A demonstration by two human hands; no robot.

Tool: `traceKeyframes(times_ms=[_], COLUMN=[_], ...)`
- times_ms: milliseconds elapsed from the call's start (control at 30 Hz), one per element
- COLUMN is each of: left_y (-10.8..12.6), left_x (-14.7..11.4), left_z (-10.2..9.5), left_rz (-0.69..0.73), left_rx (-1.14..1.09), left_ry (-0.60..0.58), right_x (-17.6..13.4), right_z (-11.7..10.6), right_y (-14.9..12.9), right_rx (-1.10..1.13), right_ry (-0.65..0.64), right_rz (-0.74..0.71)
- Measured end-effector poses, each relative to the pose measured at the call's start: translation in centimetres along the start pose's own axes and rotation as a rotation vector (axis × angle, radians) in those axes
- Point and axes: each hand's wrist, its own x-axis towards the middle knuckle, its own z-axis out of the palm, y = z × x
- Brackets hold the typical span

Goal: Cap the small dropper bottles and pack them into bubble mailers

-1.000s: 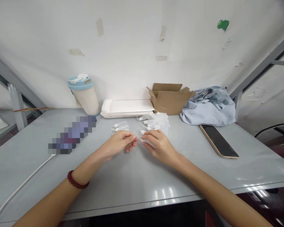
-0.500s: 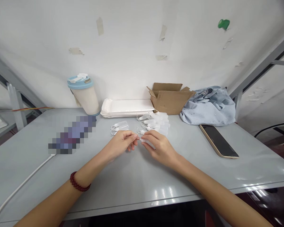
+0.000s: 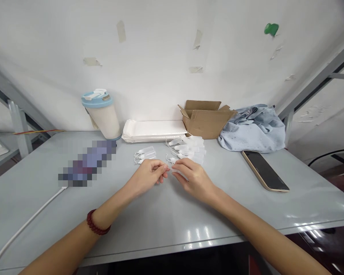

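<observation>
My left hand (image 3: pixel 151 175) is closed in a pinch, thumb against forefinger, on something thin and too small to name. My right hand (image 3: pixel 193 177) faces it with thumb and fingers bent around a small whitish piece at the fingertips, mostly hidden. The fingertips of both hands are close together just above the table. Behind my right hand lies a pile of small translucent plastic tubes (image 3: pixel 193 148) with pointed white ends and thin white cords. A smaller group of similar tubes (image 3: pixel 146 152) lies behind my left hand, partly covered by it.
White padded packets (image 3: pixel 157 130) lie against the wall, beside an open cardboard box (image 3: pixel 206 124) and a crumpled blue cloth (image 3: pixel 253 130). A lidded cup (image 3: pixel 104 118) stands at back left. A phone (image 3: pixel 265 170) lies right; a blurred item (image 3: pixel 88 164) with a white cable (image 3: pixel 28 225) lies left.
My left hand has shifted very slightly, and the reddish bit between the fingertips shows less. My right hand has hardly moved. The tubes stay where they were.
</observation>
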Motion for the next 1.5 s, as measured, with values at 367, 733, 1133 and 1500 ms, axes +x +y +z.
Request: traceKeyframes(times_ms=[367,733,1133,1500], left_y=[0.2,1.8,1.6,1.2], left_x=[0.0,-0.3,-0.5,-0.4], left_z=[0.2,-2.0,-1.3,-0.9], left_rz=[0.066,0.025,0.005,-0.014], left_rx=[0.031,0.011,0.046,0.018], left_ry=[0.044,0.131,0.105,0.095], right_x=[0.2,0.8,0.2,0.0], right_z=[0.1,-0.6,-0.3,0.1], right_y=[-0.2,1.0,0.9,0.9], right_rx=[0.118,0.166,0.129,0.074], right_ry=[-0.001,-0.033,0.067,0.083], right_rz=[0.096,0.287,0.14,0.088])
